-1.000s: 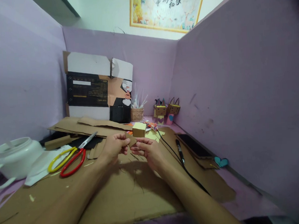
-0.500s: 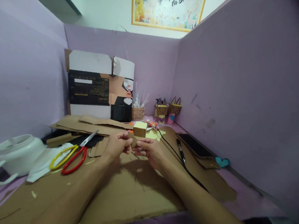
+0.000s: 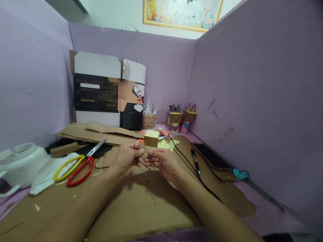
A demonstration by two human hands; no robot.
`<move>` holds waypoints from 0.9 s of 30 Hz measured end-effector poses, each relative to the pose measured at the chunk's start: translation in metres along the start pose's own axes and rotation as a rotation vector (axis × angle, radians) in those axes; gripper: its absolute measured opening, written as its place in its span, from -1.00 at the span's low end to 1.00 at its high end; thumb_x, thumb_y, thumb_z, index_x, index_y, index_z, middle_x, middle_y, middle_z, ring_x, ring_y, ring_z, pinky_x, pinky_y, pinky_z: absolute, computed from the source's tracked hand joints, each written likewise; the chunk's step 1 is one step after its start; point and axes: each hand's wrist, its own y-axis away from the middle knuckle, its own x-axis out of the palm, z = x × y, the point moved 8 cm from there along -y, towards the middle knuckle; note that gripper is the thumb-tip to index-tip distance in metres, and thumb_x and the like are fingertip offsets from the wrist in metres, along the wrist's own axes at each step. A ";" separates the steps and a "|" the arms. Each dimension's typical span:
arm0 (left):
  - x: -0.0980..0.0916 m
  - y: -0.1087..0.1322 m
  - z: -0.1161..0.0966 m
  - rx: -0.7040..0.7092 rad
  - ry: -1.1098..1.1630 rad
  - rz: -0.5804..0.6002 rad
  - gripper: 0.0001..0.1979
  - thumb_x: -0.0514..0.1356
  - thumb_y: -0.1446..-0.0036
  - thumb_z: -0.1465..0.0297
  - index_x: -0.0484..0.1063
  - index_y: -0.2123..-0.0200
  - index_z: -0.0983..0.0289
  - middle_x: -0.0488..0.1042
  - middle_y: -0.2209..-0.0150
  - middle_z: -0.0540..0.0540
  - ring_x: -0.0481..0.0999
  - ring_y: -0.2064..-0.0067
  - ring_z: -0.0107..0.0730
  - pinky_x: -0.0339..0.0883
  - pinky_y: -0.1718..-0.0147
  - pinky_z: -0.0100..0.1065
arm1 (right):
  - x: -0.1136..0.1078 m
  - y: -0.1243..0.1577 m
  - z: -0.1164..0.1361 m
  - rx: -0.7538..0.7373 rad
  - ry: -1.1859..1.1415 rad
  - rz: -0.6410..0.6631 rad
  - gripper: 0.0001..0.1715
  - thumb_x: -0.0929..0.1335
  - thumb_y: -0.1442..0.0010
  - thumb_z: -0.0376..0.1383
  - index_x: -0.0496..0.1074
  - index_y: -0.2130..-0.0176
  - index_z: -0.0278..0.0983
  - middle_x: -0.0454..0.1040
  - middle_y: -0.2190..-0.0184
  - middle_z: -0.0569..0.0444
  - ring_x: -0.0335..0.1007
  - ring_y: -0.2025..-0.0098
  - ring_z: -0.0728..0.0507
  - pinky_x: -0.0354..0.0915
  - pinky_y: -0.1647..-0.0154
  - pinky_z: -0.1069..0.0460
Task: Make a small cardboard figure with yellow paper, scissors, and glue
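Observation:
Both hands meet over the middle of the cardboard sheet (image 3: 123, 208), fingertips pinched close together. Between them is a small brown cardboard piece (image 3: 145, 154), seen nearly edge-on and mostly covered by the fingers. My left hand (image 3: 128, 158) grips its left side with thumb and fingers. On the other side, my right hand (image 3: 162, 160) pinches it, thumb on top. Just beyond the fingertips sits a small box (image 3: 151, 139) with a pale yellow top and brown sides. Yellow paper scraps (image 3: 167, 144) lie beside it.
Scissors (image 3: 80, 167) with yellow and red handles lie at left, near a white teapot (image 3: 22, 164). A pen (image 3: 195, 163), a black cable (image 3: 185, 160) and a phone-like dark slab (image 3: 210, 156) are on the right. Flattened boxes (image 3: 100, 119) lean at the back.
The cardboard piece has turned from showing its flat face to nearly edge-on. Both hands stay in almost the same place, and the view has tilted slightly.

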 end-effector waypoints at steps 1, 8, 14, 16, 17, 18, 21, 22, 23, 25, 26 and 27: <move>0.001 0.001 0.000 0.002 0.001 -0.005 -0.86 0.18 0.15 0.55 0.24 0.61 0.31 0.26 0.74 -0.10 0.23 0.72 -0.61 0.14 0.75 -0.56 | 0.000 0.000 0.001 -0.008 -0.002 -0.003 -0.78 0.47 0.20 -0.29 0.43 0.53 -0.38 0.50 0.60 0.03 0.43 0.58 -0.01 0.36 0.46 0.10; 0.004 0.005 0.001 0.006 -0.056 -0.027 -0.85 0.19 0.08 0.48 0.28 0.61 0.32 0.26 0.78 -0.10 0.23 0.74 -0.60 0.14 0.76 -0.56 | 0.000 0.001 0.002 -0.041 -0.049 -0.033 -0.79 0.47 0.21 -0.30 0.41 0.57 -0.36 0.47 0.63 0.09 0.43 0.58 0.00 0.37 0.45 0.12; -0.001 0.004 0.000 0.019 -0.137 -0.076 -0.78 0.22 0.08 0.46 0.27 0.67 0.31 0.24 0.83 -0.10 0.17 0.79 -0.62 0.08 0.80 -0.57 | -0.001 -0.001 -0.002 0.026 -0.035 -0.008 -0.87 0.43 0.13 -0.32 0.42 0.54 -0.36 0.50 0.62 0.04 0.46 0.54 -0.04 0.39 0.43 0.08; -0.002 0.003 -0.001 0.017 -0.147 -0.083 -0.77 0.24 0.09 0.45 0.26 0.68 0.31 0.23 0.83 -0.10 0.17 0.79 -0.62 0.08 0.80 -0.56 | -0.002 -0.002 -0.005 0.089 -0.023 -0.006 -0.86 0.40 0.08 -0.31 0.43 0.54 -0.37 0.49 0.63 0.03 0.43 0.58 -0.03 0.38 0.48 0.09; -0.002 0.003 -0.001 0.014 -0.152 -0.085 -0.77 0.24 0.10 0.45 0.26 0.68 0.31 0.24 0.83 -0.10 0.18 0.79 -0.61 0.08 0.80 -0.56 | -0.003 -0.002 -0.006 0.109 -0.017 -0.003 -0.85 0.40 0.07 -0.30 0.43 0.55 -0.37 0.49 0.64 0.03 0.42 0.59 -0.02 0.37 0.50 0.10; -0.003 0.003 -0.001 0.012 -0.157 -0.087 -0.77 0.24 0.10 0.45 0.26 0.68 0.31 0.24 0.83 -0.10 0.18 0.79 -0.61 0.08 0.80 -0.56 | -0.003 -0.002 -0.006 0.117 -0.011 0.001 -0.84 0.40 0.07 -0.30 0.43 0.56 -0.37 0.49 0.64 0.03 0.41 0.61 -0.01 0.36 0.50 0.11; -0.004 0.003 -0.002 0.014 -0.165 -0.089 -0.78 0.24 0.10 0.46 0.27 0.68 0.31 0.25 0.82 -0.09 0.18 0.78 -0.61 0.09 0.80 -0.55 | -0.003 -0.001 -0.003 0.092 0.012 -0.002 -0.86 0.41 0.07 -0.33 0.43 0.57 -0.37 0.49 0.63 0.05 0.40 0.61 0.00 0.36 0.50 0.11; -0.004 0.003 -0.002 0.017 -0.165 -0.089 -0.79 0.23 0.10 0.46 0.27 0.67 0.31 0.25 0.82 -0.09 0.19 0.78 -0.61 0.10 0.79 -0.55 | -0.003 -0.001 -0.003 0.086 0.019 -0.009 -0.87 0.40 0.07 -0.35 0.43 0.57 -0.37 0.49 0.63 0.05 0.40 0.62 0.01 0.36 0.50 0.11; -0.004 0.004 -0.002 0.020 -0.164 -0.088 -0.79 0.22 0.09 0.47 0.27 0.67 0.32 0.25 0.82 -0.09 0.19 0.77 -0.61 0.12 0.78 -0.55 | -0.004 -0.001 -0.003 0.082 0.024 -0.015 -0.88 0.40 0.06 -0.36 0.43 0.56 -0.37 0.49 0.63 0.05 0.40 0.62 0.01 0.36 0.50 0.11; -0.004 0.004 -0.002 0.025 -0.164 -0.084 -0.80 0.19 0.07 0.49 0.27 0.66 0.31 0.24 0.82 -0.09 0.19 0.76 -0.60 0.13 0.78 -0.55 | -0.003 -0.001 -0.003 0.079 0.026 -0.018 -0.89 0.38 0.05 -0.37 0.43 0.56 -0.37 0.50 0.63 0.05 0.40 0.62 0.01 0.36 0.49 0.12; -0.004 0.004 -0.002 0.027 -0.166 -0.082 -0.80 0.18 0.06 0.49 0.27 0.66 0.31 0.24 0.81 -0.09 0.19 0.76 -0.60 0.13 0.78 -0.55 | -0.003 0.000 -0.002 0.077 0.025 -0.017 -0.89 0.38 0.05 -0.37 0.43 0.56 -0.37 0.50 0.62 0.04 0.40 0.61 0.01 0.36 0.49 0.11; -0.004 0.004 -0.002 0.029 -0.170 -0.081 -0.80 0.17 0.05 0.49 0.27 0.66 0.31 0.24 0.81 -0.09 0.19 0.76 -0.60 0.12 0.78 -0.55 | -0.003 -0.001 -0.002 0.075 0.024 -0.015 -0.89 0.39 0.06 -0.36 0.43 0.56 -0.37 0.50 0.62 0.04 0.41 0.61 0.01 0.37 0.49 0.11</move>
